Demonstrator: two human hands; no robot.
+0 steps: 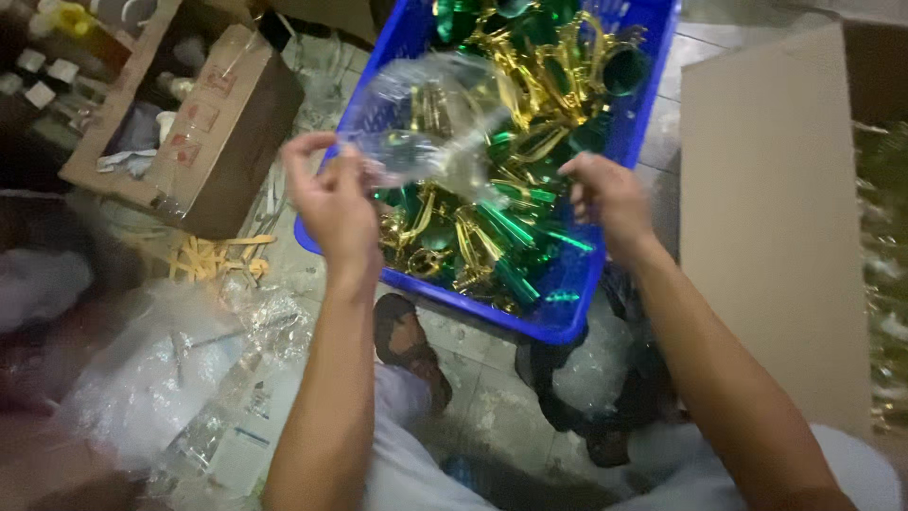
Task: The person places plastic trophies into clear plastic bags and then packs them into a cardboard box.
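The blue crate (605, 274) sits at 12 o'clock, full of shiny gold and green parts (501, 227). Above it, the left hand (331, 203) pinches a clear plastic bag (435, 128); keeping this pinch firm seems wise. The right hand (605, 194) has its fingers curled at the bag's corner; whether they pinch it I cannot tell.

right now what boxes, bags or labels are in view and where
clear plastic bag: crumpled, in the left hand, over the blue crate.
brown cardboard box: open, upper left on the floor, pale marks on its flap.
tan cardboard sheet: flat, upright at right.
clear plastic wrapping: heaped lower left.
right hand: above the crate, near the bag.
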